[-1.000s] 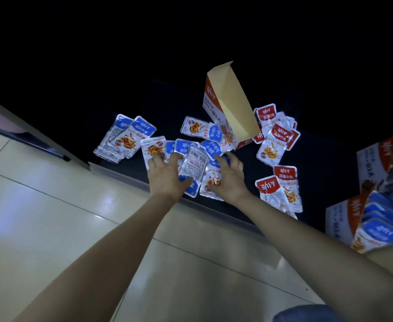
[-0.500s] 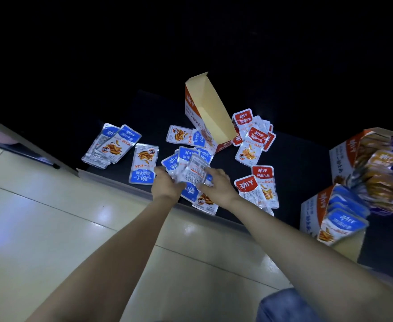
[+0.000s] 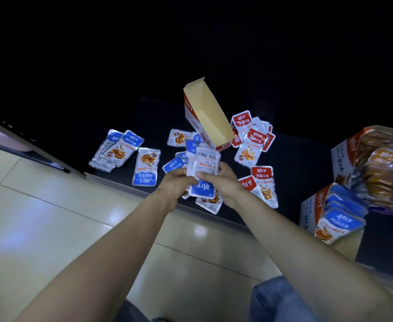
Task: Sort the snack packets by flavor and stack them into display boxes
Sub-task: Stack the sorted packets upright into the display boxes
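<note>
My left hand (image 3: 176, 185) and my right hand (image 3: 221, 181) together hold a small stack of blue snack packets (image 3: 204, 164), lifted upright above the dark mat (image 3: 307, 163). The top packet shows its printed back. Below the hands more blue packets (image 3: 145, 169) lie loose on the mat, with another pair (image 3: 117, 149) further left. Red packets (image 3: 252, 141) lie to the right of an empty display box (image 3: 210, 115) that stands tilted behind my hands. More red packets (image 3: 264, 182) lie beside my right wrist.
At the right, two display boxes stand filled: one with blue packets (image 3: 337, 213), and behind it one with orange and purple packets (image 3: 381, 163). Pale floor tiles (image 3: 39, 228) run in front of the mat. My knee in blue jeans (image 3: 281, 300) shows at the bottom.
Both hands gathered blue packets off the mat and raised them as a stack between them. My view has shifted right, bringing the filled boxes further into view.
</note>
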